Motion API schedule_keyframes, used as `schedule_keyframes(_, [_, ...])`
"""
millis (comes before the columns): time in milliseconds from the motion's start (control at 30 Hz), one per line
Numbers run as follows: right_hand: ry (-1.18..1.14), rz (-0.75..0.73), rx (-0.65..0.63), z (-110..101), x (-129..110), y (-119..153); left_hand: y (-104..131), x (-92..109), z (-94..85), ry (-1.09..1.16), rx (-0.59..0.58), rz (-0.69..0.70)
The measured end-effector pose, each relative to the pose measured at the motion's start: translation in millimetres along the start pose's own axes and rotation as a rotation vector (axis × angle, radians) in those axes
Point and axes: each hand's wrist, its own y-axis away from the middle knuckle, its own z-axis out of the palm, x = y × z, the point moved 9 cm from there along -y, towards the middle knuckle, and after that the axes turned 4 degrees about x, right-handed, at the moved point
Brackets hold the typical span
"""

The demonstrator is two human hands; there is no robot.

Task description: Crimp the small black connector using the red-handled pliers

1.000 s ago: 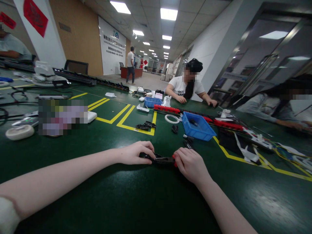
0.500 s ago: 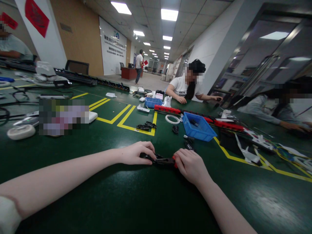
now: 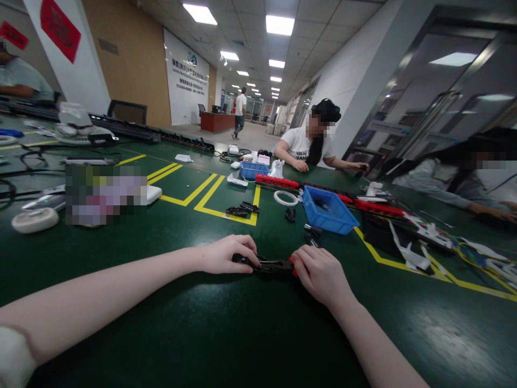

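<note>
Your left hand (image 3: 224,255) pinches a small black part (image 3: 241,259) on the near worktop (image 3: 226,334). Your right hand (image 3: 319,270) holds what look like red-handled pliers (image 3: 278,266), pointing left at it. You seem to be working on it; that calls for holding still. Dark bits (image 3: 313,238) lie just past your right hand, near the blue tray (image 3: 328,223).
</note>
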Motion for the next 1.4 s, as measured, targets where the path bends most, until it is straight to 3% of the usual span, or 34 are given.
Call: schedule_keyframes(1400, [0.0, -0.024, -0.005, 0.6, -8.7, -3.0, -0.3, 0.4, -0.6, -0.008, 0.021, 0.016])
